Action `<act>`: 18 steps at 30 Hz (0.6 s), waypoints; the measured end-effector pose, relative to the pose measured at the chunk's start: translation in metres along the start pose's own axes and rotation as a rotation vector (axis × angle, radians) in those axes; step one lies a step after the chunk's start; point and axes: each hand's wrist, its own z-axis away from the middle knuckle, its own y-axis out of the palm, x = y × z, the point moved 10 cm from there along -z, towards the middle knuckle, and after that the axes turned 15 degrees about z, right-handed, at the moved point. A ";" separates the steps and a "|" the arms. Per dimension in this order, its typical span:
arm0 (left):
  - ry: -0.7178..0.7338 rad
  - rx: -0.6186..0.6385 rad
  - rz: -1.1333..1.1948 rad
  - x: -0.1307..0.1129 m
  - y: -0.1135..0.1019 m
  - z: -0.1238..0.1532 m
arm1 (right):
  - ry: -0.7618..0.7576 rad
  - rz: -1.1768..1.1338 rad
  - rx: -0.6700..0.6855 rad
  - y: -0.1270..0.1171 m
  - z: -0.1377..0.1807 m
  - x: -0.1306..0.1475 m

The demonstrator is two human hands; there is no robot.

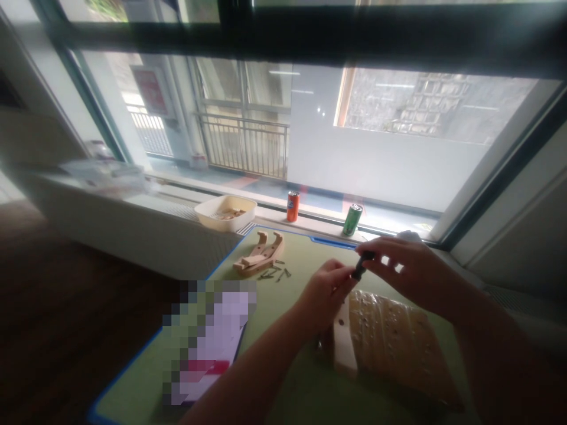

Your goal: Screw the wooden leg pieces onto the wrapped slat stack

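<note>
A small, dark, stubby piece (361,267) is held between my two hands above the green table mat (305,254); its exact kind is too blurred to tell. My left hand (325,289) pinches its lower end, while the fingers of my right hand (396,257) close on the upper end. Below my left hand is a pale wooden part (344,339) with a dark hole. It lies against a brown slab wrapped in clear film (398,339). Farther left lie curved wooden pieces (263,255), with several metal bolts or screws (274,274) beside them.
A cream plastic tub (225,213) with small items stands beyond the mat's far left corner. An orange can (293,206) and a green can (352,219) stand along the window sill. A pixelated purple-and-white flat object (217,336) lies at the mat's left side.
</note>
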 end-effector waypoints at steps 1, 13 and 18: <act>0.000 -0.003 -0.001 0.000 0.000 0.000 | -0.005 0.003 0.010 0.000 0.000 -0.001; 0.074 -0.113 0.026 -0.013 -0.013 0.001 | -0.002 0.280 0.009 0.000 -0.001 0.006; 0.120 -0.044 -0.066 -0.014 -0.004 0.000 | 0.001 0.313 0.038 -0.001 0.000 0.010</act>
